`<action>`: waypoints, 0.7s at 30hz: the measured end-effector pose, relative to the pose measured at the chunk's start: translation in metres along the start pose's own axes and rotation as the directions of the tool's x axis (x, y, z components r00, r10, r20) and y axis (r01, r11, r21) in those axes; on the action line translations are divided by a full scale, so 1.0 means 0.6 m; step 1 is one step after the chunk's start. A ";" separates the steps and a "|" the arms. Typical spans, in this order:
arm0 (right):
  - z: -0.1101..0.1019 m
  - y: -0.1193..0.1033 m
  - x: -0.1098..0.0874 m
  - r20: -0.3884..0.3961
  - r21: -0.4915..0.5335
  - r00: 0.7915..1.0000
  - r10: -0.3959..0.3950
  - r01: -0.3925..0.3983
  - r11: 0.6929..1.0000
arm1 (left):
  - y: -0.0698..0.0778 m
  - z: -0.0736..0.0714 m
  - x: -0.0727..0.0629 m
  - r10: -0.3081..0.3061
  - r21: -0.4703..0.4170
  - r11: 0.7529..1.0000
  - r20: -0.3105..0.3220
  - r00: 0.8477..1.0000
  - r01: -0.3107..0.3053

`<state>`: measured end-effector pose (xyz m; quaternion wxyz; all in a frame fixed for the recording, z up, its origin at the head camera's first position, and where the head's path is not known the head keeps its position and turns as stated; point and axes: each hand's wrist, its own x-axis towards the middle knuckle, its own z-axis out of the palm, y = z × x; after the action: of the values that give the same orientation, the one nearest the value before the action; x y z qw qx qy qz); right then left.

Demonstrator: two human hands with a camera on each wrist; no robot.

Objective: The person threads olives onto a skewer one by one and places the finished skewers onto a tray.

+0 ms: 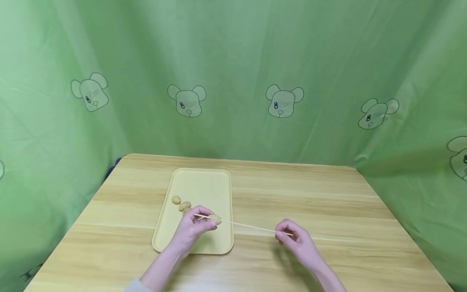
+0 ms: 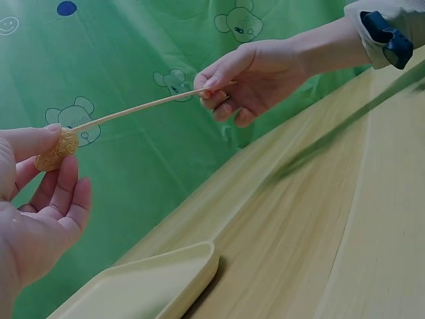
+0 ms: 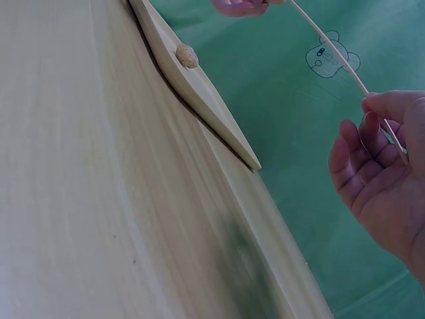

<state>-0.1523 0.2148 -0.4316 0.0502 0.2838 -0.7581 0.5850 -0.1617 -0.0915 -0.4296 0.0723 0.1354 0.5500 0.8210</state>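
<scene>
Over the tray, my left hand (image 1: 190,232) pinches a golden-brown, wrinkled ball-like piece of food (image 2: 56,151) between thumb and fingers. A thin wooden skewer (image 1: 249,226) runs through this piece, and in the head view its thin end shows on the far side by my left fingers. To the right of the tray, my right hand (image 1: 297,241) pinches the skewer near its other end, thumb against fingers, held above the table. Several similar brown food pieces (image 1: 176,199) lie on the left part of the tray, some partly hidden behind my left hand.
The pale yellow rectangular tray (image 1: 204,180) sits left of centre on the wood-grain table (image 1: 310,194). A green curtain (image 1: 233,48) printed with bear heads surrounds the table on the back and sides. A dark band (image 2: 388,38) circles the right wrist.
</scene>
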 end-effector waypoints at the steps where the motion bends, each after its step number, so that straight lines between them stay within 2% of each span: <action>1: 0.001 -0.001 0.001 0.000 0.000 1.000 0.000 0.000 1.000 | 0.000 0.001 0.000 -0.002 -0.006 1.000 -0.001 1.000 0.002; 12: 0.013 -0.005 0.006 0.000 0.043 1.000 -0.008 0.008 0.999 | 0.001 0.012 0.000 -0.025 -0.030 0.999 -0.011 1.000 0.025; 21: 0.024 -0.006 0.011 0.011 0.042 1.000 0.002 -0.003 0.999 | -0.007 0.016 0.001 -0.013 -0.049 0.999 0.010 1.000 0.013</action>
<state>-0.1526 0.1987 -0.4300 0.0396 0.2869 -0.7463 0.5992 -0.1596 -0.0814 -0.4301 0.0836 0.1342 0.5303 0.8329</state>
